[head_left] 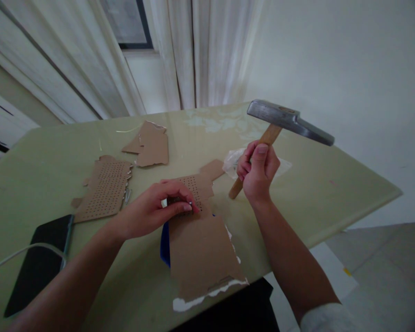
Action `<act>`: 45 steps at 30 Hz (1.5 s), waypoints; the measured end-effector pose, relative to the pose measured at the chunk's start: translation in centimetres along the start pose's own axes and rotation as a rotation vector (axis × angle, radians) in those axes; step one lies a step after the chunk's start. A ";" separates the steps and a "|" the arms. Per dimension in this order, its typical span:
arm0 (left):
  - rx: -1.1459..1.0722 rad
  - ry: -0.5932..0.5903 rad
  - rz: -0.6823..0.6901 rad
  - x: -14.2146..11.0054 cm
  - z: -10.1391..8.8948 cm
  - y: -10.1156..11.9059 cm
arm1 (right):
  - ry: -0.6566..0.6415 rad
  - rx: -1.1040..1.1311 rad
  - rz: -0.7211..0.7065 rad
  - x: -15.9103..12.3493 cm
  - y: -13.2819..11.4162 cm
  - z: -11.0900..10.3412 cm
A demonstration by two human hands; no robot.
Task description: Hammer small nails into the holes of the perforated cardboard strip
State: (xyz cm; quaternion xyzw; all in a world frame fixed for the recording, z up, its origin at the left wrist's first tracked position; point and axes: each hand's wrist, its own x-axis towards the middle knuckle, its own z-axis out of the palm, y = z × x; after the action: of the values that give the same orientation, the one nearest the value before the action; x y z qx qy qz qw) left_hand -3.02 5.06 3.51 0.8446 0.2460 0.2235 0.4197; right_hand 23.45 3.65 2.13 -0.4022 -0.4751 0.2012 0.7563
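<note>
My right hand (259, 170) is wrapped round the wooden handle of a hammer (290, 119), which is raised above the table with its steel head at the top. With thumb and forefinger my left hand (162, 203) pinches a small nail (190, 203), mostly hidden by the fingers, at a cardboard sheet (204, 253). Rows of small holes cover the sheet's far part; its near part is plain with a torn white edge. Under the cardboard a blue object (165, 244) shows at the left side.
Left of the hands lies another perforated cardboard piece (105, 189) with several loose nails (128, 196) beside it. Torn cardboard (154, 145) sits farther back. A dark tablet (41, 258) with a white cable (27, 248) rests at left. Clear plastic (232, 161) lies behind my right hand.
</note>
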 end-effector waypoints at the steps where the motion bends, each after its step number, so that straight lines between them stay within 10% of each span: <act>1: 0.000 -0.001 0.003 0.0 0.0 0.0 | 0.002 0.001 -0.001 0.0 0.0 0.0; 45: 0.066 0.027 0.084 -0.1 0.2 -0.1 | -0.020 -0.001 -0.021 0.1 0.1 0.0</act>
State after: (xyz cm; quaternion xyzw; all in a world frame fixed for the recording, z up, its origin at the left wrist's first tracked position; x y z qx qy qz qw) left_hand -3.03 4.92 3.33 0.8644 0.2232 0.2441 0.3786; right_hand 23.50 3.74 2.08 -0.3954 -0.4868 0.1970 0.7535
